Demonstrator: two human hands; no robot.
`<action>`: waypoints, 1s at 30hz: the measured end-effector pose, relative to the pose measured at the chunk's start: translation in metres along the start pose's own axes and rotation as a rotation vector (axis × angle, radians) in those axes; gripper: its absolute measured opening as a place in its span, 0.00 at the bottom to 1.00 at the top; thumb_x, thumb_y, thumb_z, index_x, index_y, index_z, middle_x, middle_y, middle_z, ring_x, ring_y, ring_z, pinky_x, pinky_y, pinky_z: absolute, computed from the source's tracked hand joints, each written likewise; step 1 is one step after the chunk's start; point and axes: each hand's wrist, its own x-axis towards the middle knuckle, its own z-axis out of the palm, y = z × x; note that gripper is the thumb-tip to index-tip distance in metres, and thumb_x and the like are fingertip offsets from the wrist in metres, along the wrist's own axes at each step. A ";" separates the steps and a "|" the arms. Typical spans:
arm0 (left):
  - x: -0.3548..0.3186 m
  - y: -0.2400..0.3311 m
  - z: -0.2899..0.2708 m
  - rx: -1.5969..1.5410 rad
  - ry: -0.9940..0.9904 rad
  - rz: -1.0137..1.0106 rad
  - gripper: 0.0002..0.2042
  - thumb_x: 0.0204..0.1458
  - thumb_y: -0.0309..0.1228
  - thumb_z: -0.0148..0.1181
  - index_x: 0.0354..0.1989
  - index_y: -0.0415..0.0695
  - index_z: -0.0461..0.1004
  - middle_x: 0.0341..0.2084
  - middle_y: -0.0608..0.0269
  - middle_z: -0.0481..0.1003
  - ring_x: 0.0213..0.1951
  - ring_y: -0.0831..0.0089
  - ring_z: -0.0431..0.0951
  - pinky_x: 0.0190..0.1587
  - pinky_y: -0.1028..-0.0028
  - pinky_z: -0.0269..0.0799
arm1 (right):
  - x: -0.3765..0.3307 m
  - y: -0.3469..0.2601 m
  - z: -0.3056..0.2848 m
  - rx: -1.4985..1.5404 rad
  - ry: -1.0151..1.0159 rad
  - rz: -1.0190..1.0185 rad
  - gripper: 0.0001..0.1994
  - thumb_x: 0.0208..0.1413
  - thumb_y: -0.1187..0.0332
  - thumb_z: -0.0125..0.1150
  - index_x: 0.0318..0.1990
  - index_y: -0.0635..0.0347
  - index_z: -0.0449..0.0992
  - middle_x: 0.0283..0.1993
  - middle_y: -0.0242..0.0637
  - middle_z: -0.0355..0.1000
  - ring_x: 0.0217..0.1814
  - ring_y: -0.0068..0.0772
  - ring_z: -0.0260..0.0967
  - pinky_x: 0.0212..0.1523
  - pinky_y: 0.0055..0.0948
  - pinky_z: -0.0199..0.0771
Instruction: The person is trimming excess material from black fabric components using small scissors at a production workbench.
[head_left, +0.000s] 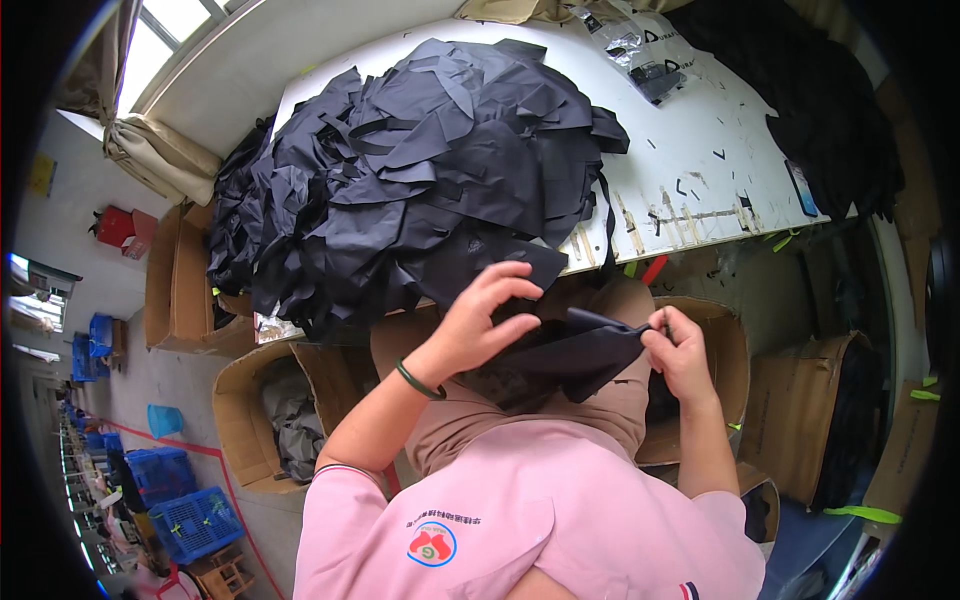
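A dark fabric piece [590, 360] hangs over my lap, one end pinched in the closed fingers of my right hand [680, 350]. My left hand [480, 325], with a dark green bangle at the wrist, is open, its thumb and fingers apart and nothing between them. It hovers beside the near edge of a large heap of black fabric pieces [430, 170], close to a flap that juts over the table's front. The heap covers the left part of a white table [690, 170] and spills over its near edge.
More black fabric [830, 110] and a clear plastic bag [640, 55] lie on the table's right side, among small dark scraps. Cardboard boxes stand around my legs: one with grey fabric [265, 405] at left, another [800, 420] at right. Blue crates [195, 525] sit on the floor further left.
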 end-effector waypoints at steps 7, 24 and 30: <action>0.060 -0.072 -0.084 0.830 0.202 0.150 0.14 0.42 0.27 0.66 0.39 0.46 0.75 0.42 0.60 0.71 0.50 0.57 0.69 0.53 0.62 0.64 | -0.062 0.138 -0.185 0.320 0.872 0.088 0.10 0.58 0.60 0.63 0.32 0.49 0.68 0.14 0.17 0.47 0.11 0.14 0.43 0.13 0.19 0.44; 0.101 -0.055 -0.111 0.535 0.200 0.107 0.05 0.49 0.26 0.65 0.30 0.37 0.77 0.33 0.61 0.79 0.34 0.70 0.77 0.40 0.74 0.71 | -0.076 0.227 -0.188 -0.703 0.952 -0.096 0.14 0.63 0.61 0.55 0.39 0.65 0.75 0.32 0.38 0.75 0.34 0.33 0.71 0.39 0.31 0.70; 0.099 -0.019 -0.129 -0.108 0.427 -0.102 0.09 0.58 0.31 0.59 0.30 0.39 0.73 0.23 0.75 0.69 0.27 0.89 0.64 0.30 0.84 0.61 | 0.019 0.109 -0.100 -0.419 0.647 -0.341 0.09 0.64 0.66 0.55 0.37 0.62 0.76 0.29 0.26 0.70 0.31 0.13 0.62 0.34 0.16 0.63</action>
